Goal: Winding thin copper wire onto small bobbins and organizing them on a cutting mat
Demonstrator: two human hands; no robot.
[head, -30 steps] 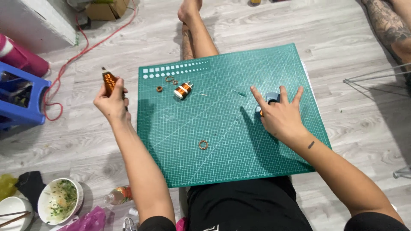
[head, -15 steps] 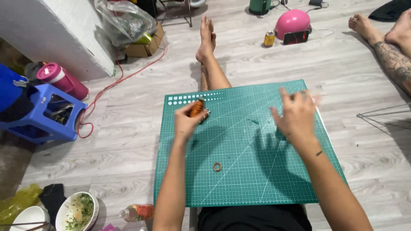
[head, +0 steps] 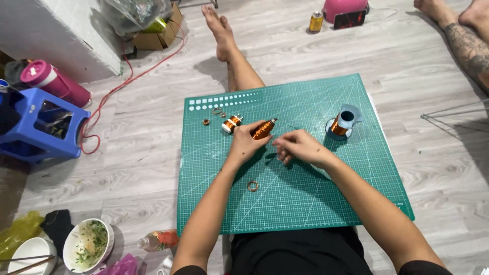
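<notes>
A small copper-wire spool (head: pixel 232 123) lies on the green cutting mat (head: pixel 305 203). The left hand (head: pixel 245 145) grips a copper-wound bobbin (head: pixel 263 129); the right hand (head: pixel 300 147), fingers curled and pinched, is just beside it. A larger spool (head: pixel 342 124) stands farther right.

Bright, even indoor light falls from above. Soft, short shadows lie under both forearms on the green cutting mat (head: pixel 305 203) and beside the outstretched leg (head: pixel 239 71). The floor shows faint sheen, no harsh glare. Focus is sharp; edges bend slightly.
</notes>
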